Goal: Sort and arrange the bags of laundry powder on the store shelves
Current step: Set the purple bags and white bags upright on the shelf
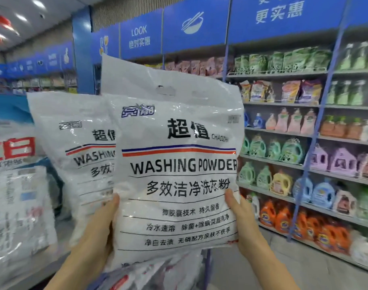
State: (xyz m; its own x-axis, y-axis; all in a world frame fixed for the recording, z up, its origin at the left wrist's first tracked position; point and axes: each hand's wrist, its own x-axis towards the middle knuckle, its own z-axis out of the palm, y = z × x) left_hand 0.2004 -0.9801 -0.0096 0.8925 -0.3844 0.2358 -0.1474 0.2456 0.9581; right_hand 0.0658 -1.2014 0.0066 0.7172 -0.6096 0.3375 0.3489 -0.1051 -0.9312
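A large white bag of washing powder (pixel 178 168) with black print and a blue-and-red stripe is held upright in front of me. My left hand (pixel 99 227) grips its lower left edge, fingers hidden behind the bag. My right hand (pixel 243 216) grips its lower right edge, thumb on the front. A second identical white bag (pixel 74 151) stands just behind and to the left, partly covered by the held one. Another white bag with red characters (pixel 15 185) leans at the far left.
Store shelves (pixel 283 76) on the right carry detergent bottles and pouches in green, pink, purple, blue and orange. Blue signs run above them. More bags lie below the held one (pixel 149 275). A grey floor aisle shows at the lower right.
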